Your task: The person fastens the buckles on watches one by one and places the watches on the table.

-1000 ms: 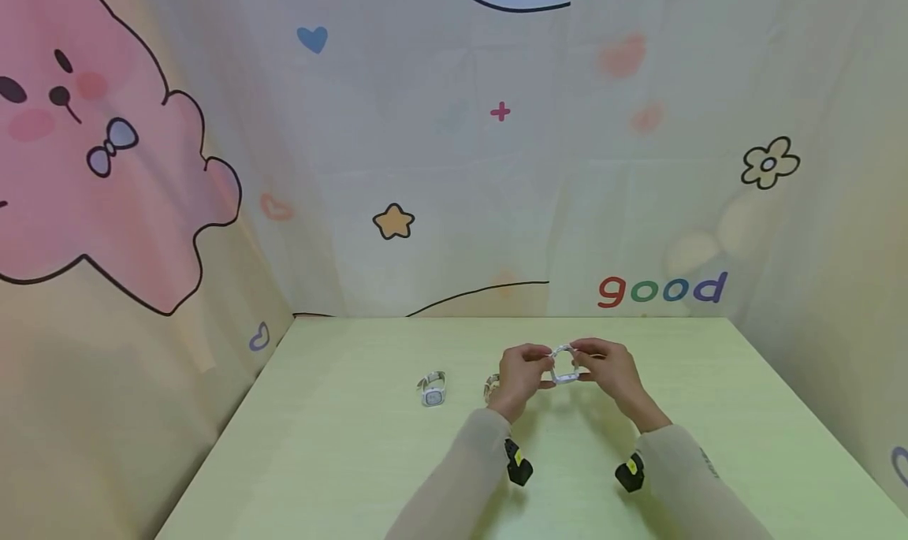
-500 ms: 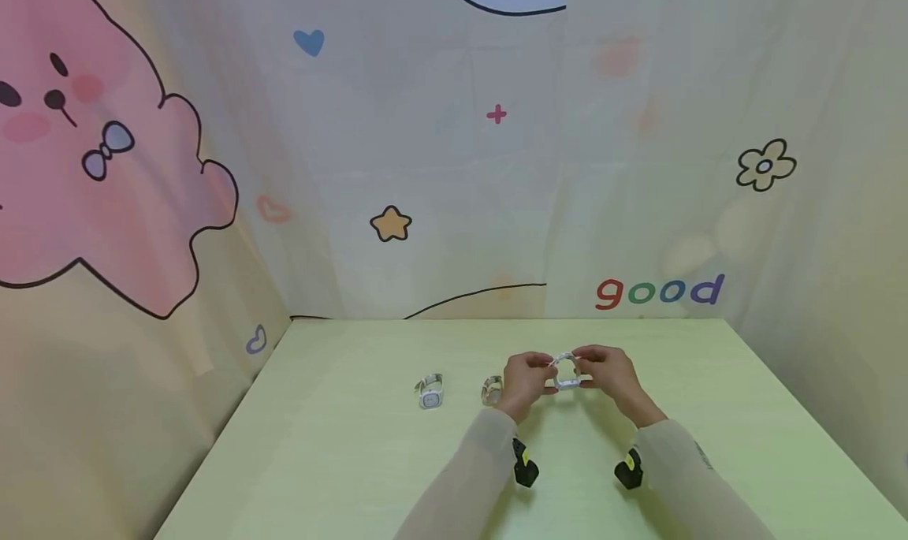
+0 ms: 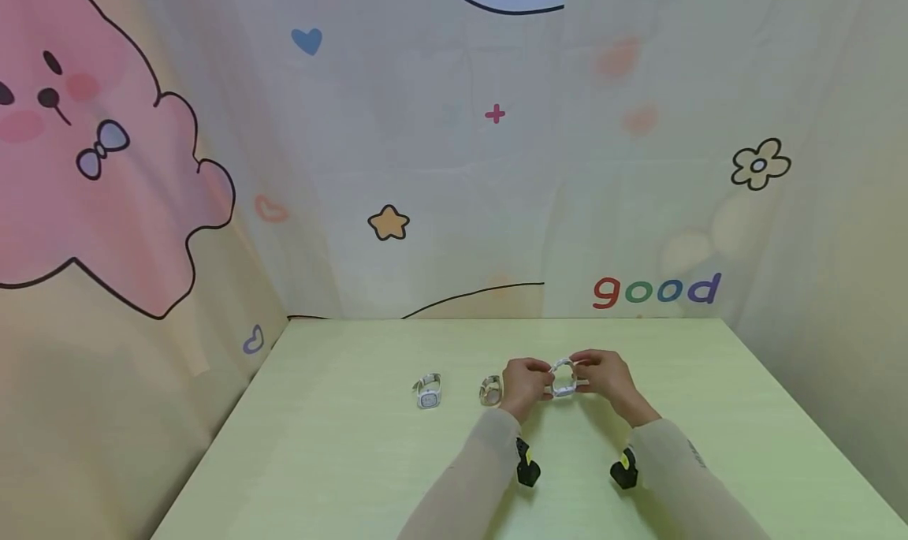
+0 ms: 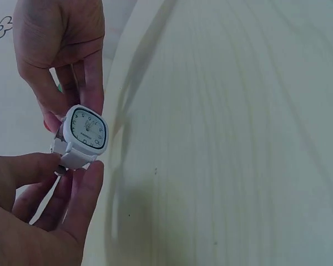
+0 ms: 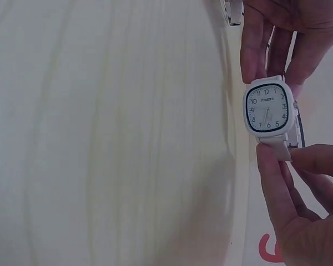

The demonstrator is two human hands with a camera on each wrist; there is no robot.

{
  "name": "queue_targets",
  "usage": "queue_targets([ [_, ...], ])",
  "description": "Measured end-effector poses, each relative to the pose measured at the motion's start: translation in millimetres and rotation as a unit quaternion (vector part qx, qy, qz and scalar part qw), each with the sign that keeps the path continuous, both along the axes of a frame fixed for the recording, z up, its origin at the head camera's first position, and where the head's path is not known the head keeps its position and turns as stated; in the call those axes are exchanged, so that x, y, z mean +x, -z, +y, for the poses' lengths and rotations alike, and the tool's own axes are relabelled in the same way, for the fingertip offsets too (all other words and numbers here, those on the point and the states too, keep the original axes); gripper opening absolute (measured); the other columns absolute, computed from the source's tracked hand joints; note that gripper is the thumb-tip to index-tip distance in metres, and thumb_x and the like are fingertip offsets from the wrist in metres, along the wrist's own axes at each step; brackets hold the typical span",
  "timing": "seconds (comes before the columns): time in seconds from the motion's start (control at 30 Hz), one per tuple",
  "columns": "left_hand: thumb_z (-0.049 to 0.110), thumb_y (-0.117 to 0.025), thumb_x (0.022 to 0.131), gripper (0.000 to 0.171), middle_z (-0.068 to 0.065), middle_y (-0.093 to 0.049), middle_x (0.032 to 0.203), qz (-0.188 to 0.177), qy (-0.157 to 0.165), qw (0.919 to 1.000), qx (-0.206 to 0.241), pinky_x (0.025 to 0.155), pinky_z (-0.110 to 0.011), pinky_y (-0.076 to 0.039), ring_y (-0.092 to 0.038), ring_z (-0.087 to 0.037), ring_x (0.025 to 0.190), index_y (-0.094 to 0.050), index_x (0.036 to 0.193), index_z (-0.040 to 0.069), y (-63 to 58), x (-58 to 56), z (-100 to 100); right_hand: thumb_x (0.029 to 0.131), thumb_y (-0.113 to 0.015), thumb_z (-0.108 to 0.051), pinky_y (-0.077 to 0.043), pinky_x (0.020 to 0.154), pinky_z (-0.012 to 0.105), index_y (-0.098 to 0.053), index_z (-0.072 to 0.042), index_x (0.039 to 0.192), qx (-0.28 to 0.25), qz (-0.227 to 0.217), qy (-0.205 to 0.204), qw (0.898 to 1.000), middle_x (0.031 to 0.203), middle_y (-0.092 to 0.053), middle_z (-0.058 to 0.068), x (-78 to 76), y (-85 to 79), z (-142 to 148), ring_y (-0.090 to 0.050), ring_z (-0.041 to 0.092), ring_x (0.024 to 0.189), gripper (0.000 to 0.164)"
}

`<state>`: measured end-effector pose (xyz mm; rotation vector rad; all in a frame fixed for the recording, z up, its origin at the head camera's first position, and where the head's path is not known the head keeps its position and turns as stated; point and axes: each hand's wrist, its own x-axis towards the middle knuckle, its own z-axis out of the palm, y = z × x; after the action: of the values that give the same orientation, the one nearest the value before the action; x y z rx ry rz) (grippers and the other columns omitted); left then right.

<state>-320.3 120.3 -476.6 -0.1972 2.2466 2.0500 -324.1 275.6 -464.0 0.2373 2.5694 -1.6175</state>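
In the head view, a white wristwatch (image 3: 563, 392) is held up between both hands right of the table's middle, its strap bent into a loop. My left hand (image 3: 525, 384) pinches the strap on one side, and my right hand (image 3: 608, 378) pinches it on the opposite side. The left wrist view shows the squarish white case with its pale dial (image 4: 89, 130) facing that camera. Dark numerals and a black ring around the dial (image 5: 267, 108) stand out in the right wrist view. Some fingers are hidden behind the strap.
Two more watches rest on the pale wooden table (image 3: 340, 461): a white one (image 3: 429, 394) to the left, and a gold-toned one (image 3: 491, 392) close beside my left hand. A printed cloth backdrop (image 3: 454, 169) rises behind the table's far edge.
Both hands have lowered slightly with the white wristwatch between them. The gold-toned watch, partly covered by my left hand earlier, now shows more fully.
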Motion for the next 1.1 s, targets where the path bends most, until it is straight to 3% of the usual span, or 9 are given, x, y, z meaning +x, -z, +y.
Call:
queue_targets([
  [0.2,-0.003,-0.073,0.083,0.008,-0.006,-0.069,0.081,0.004,-0.010,0.9996,-0.026,0.058,-0.025,-0.058,-0.068,-0.014,0.066,-0.073,0.089,0.001,3.0,-0.3,-0.3,0.096,-0.057,-0.003,-0.061,0.072,0.033,-0.062,0.004,0.122,-0.006,-0.004,0.004,1.000,0.113,-0.064,0.023,1.3,2.0,-1.5,-0.068,0.017,0.081,0.028],
  [0.43,-0.004,-0.072,0.082,0.009,-0.008,-0.069,0.081,0.001,-0.010,0.9998,-0.017,0.060,-0.025,-0.059,-0.067,-0.014,0.066,-0.073,0.090,0.000,6.1,-0.2,-1.6,0.096,-0.056,-0.003,-0.061,0.073,0.033,-0.062,0.005,0.122,0.000,-0.006,-0.002,1.000,0.117,-0.063,0.025,-0.8,8.0,-0.1,-0.070,0.019,0.084,0.027],
  [0.73,-0.001,-0.073,0.081,0.010,-0.005,-0.070,0.080,0.001,-0.012,0.9974,-0.071,0.057,-0.023,-0.056,-0.065,-0.012,0.062,-0.074,0.092,0.000,8.2,-2.0,-4.8,0.094,-0.058,-0.001,-0.061,0.072,0.033,-0.060,0.010,0.121,-0.014,-0.016,-0.016,1.000,0.110,-0.067,0.027,-2.4,9.3,-3.5,-0.070,0.018,0.081,0.029],
  [0.93,0.003,-0.073,0.082,0.017,-0.005,-0.071,0.087,0.000,0.001,0.9961,-0.088,0.061,-0.023,-0.055,-0.066,-0.013,0.067,-0.073,0.098,0.000,6.6,-4.8,-10.4,0.092,-0.061,-0.001,-0.061,0.074,0.033,-0.058,0.011,0.122,-0.011,-0.015,-0.016,1.000,0.100,-0.069,0.023,-2.8,7.9,-1.3,-0.068,0.016,0.079,0.032],
  [1.1,0.008,-0.074,0.083,0.020,-0.004,-0.072,0.089,-0.004,0.002,0.9939,-0.110,0.059,-0.022,-0.048,-0.064,-0.013,0.068,-0.073,0.103,0.004,4.6,-3.7,-15.1,0.093,-0.060,-0.003,-0.061,0.076,0.033,-0.058,0.010,0.124,-0.017,-0.018,-0.021,0.999,0.105,-0.068,0.023,0.1,8.3,1.6,-0.069,0.017,0.080,0.033],
])
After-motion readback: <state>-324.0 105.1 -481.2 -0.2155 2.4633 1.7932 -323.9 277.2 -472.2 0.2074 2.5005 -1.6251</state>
